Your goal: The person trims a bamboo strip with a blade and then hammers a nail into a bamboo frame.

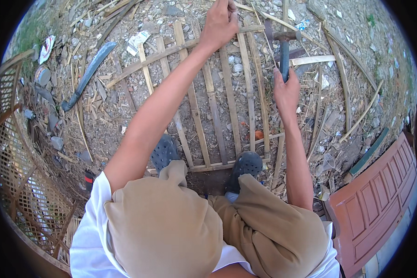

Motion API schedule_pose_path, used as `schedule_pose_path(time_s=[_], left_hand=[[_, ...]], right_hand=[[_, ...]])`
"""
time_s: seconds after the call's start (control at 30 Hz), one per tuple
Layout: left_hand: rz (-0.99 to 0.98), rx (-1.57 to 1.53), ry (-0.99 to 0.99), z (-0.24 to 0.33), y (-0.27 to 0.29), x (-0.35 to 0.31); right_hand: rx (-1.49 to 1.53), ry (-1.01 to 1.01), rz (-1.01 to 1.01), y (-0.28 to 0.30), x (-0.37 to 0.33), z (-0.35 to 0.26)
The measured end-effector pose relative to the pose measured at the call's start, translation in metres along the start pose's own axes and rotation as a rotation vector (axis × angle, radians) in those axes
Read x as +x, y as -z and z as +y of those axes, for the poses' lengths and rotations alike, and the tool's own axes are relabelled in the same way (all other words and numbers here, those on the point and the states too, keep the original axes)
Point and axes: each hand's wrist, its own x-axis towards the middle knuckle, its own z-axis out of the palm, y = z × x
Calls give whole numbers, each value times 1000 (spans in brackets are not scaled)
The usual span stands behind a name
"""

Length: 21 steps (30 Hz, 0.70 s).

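Observation:
My right hand (pixel 287 92) is wrapped round the handle of a hammer (pixel 284 55), whose rusty metal head points away from me. My left hand (pixel 220 28) reaches over the far crosspiece (pixel 178 47) of a wooden slat frame. Its fingers are curled together at the top edge of the view, and what they pinch, if anything, is hidden. Several narrow slats (pixel 228 99) of this frame run from the far crosspiece towards me. Their near ends meet a second crosspiece (pixel 208 167) by my feet, in dark perforated clogs.
A curved blue-grey blade-like piece (pixel 89 74) lies on the rubble at left. Woven lattice (pixel 28 194) stands along the left edge. Loose wooden strips (pixel 340 74) are scattered at right, near a reddish-brown panelled board (pixel 375 194). A tin can (pixel 42 75) sits at far left.

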Motion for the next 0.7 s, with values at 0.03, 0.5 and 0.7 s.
schedule_pose_path(time_s=[0.03,0.5,0.7], left_hand=[[113,23,-56,0,-2,-1],[79,140,100,10,-4,2],[27,227,2,11,-6,3]], right_hand=[[22,-23,-3,-6,-1,7],[921,-371,-31,-21,-18,26],[947,-381,-22,-19,-16,28]])
